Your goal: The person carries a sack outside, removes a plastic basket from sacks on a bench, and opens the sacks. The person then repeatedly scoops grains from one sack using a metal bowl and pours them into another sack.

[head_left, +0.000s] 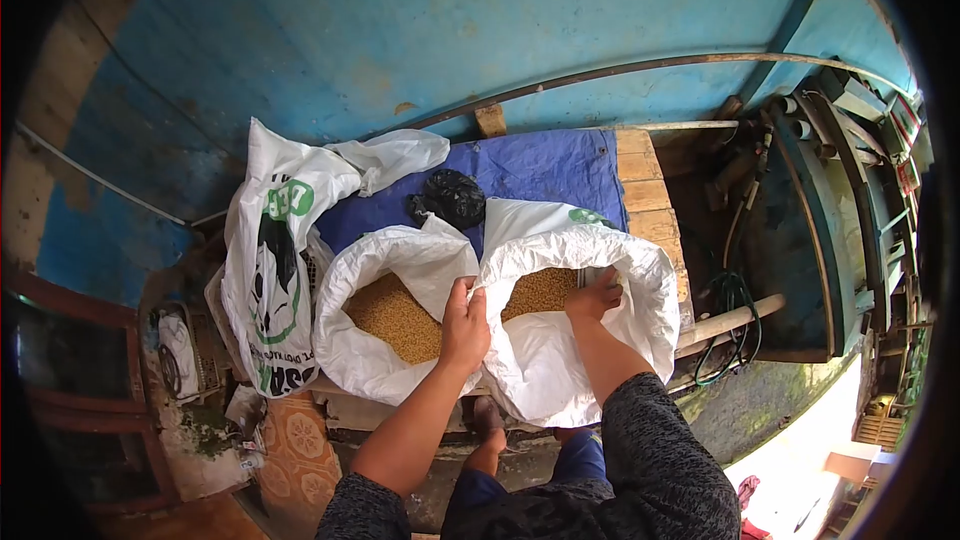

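Note:
Two open white woven sacks stand side by side, their rims rolled outward and golden-brown grains or pellets inside. My left hand point(463, 325) pinches the near-left rim of the right sack point(545, 370), between the two openings. Inside that sack's mouth, at its right side, is my right hand point(597, 297), fingers curled above the grain point(540, 292); whatever it holds is mostly hidden, with a small greyish edge beside the fingers. The left sack point(345, 360) shows more grain point(395, 320) and is untouched by either hand.
A printed white sack point(270, 270) stands at the left. Behind the open sacks, a black plastic bag point(452, 198) lies on a blue tarp point(550, 175) over a wooden table point(645, 185). A blue wall point(500, 20) rises behind. A dark green hose point(735, 310) hangs at the right.

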`<state>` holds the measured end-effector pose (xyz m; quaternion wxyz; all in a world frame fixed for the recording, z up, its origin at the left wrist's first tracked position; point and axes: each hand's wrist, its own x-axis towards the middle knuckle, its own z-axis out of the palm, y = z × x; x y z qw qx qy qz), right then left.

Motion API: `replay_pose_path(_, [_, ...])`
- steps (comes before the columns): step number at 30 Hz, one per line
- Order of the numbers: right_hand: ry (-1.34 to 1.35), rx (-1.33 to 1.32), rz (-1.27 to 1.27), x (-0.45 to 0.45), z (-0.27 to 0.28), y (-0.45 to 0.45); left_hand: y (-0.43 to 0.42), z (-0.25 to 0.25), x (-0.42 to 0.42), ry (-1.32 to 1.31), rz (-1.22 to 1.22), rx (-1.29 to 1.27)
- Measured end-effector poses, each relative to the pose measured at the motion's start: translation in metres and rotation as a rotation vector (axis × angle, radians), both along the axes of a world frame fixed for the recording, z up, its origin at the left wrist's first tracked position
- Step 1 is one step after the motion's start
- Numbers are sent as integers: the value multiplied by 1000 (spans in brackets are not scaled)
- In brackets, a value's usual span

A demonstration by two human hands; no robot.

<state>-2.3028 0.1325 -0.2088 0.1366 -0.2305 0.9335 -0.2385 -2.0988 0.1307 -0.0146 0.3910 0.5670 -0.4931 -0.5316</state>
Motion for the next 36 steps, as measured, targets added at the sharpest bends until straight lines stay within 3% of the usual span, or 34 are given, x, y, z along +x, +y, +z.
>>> replay_pose_path(2, [-53,-7,-37,12,13,-2,1,8,-2,54,0,104])
replay_pose_path(14, [-227,-124,-22,59,-5,2,7,4,-17,320,-34,43])
replay_pose_path(20, [-333,-221,56,77,-10,5,8,3,-19,331,-74,36])
replay_pose_path(26, [-614,-317,110,78,-17,9,9,2,-21,325,-72,4])
replay_pose_path(29, [-666,-522,230,62,-12,15,9,-1,-18,319,-70,8])
replay_pose_path(31, [-1439,-474,-49,47,23,22,11,0,-17,310,-68,6])
replay_pose_path(36, [-1706,-366,-131,15,-47,40,15,4,-11,255,-51,4])
